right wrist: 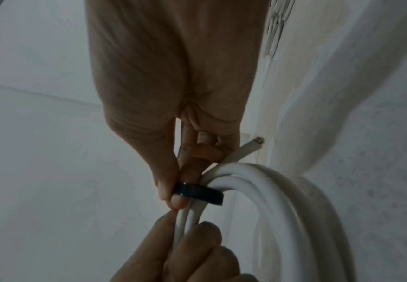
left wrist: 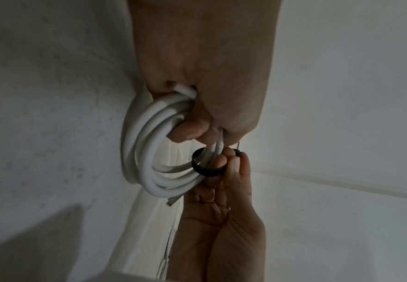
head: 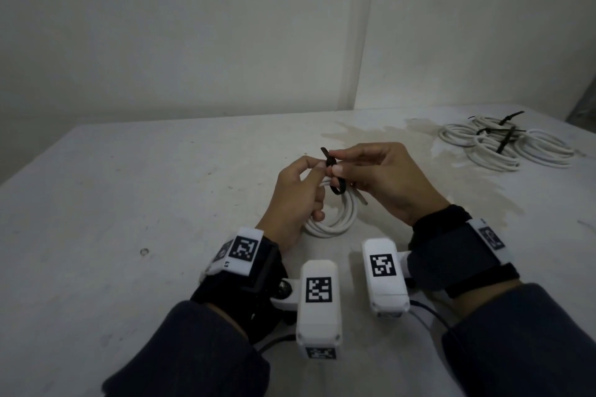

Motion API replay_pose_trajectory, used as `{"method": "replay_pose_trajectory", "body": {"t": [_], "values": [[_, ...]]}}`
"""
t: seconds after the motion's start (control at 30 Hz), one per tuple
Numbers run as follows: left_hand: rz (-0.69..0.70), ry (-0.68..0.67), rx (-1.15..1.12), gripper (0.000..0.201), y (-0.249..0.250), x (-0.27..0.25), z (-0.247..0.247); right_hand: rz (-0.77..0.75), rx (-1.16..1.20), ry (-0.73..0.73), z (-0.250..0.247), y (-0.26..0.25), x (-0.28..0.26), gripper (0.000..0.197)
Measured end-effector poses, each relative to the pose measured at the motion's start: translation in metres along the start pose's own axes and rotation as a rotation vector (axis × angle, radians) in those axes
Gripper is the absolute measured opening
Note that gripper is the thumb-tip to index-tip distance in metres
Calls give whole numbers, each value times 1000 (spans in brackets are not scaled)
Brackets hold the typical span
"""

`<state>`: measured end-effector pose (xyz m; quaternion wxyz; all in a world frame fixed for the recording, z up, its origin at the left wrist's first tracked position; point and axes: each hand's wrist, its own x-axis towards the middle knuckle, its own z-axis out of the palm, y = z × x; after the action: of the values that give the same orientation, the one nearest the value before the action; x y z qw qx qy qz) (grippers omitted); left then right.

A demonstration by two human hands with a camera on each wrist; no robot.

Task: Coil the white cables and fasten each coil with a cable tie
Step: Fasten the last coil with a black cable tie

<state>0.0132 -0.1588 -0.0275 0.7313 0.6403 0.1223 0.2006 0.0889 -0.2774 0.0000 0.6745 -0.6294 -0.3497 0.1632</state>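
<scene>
Gripping the white cable coil point(head: 335, 219) above the bench point(head: 129, 203), the left hand point(head: 298, 200) bunches its strands; the right hand point(head: 387, 180) pinches the black cable tie point(head: 335, 180) looped around them. Tied coils point(head: 503, 143) lie well beyond the right hand.

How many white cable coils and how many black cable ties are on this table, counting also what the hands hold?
White cable coils: 4 (the held coil; the far pile seems to have 3)
Black cable ties: 4 (the held tie; 3 on the pile)
Total: 8
</scene>
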Motion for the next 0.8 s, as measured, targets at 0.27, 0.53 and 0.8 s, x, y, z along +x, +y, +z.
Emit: {"method": "replay_pose_trajectory", "body": {"t": [0.27,0.53,0.8], "values": [[-2,39,-4,22,-2,1,-2,-4,-96,17,1,-1,1,21],[-78,48,-33,27,-2,2,-2,55,-238,-13,0,-3,-1,39],[-113,10,-35,26,0,0,0,6,-258,33,-1,-3,1,26]]}}
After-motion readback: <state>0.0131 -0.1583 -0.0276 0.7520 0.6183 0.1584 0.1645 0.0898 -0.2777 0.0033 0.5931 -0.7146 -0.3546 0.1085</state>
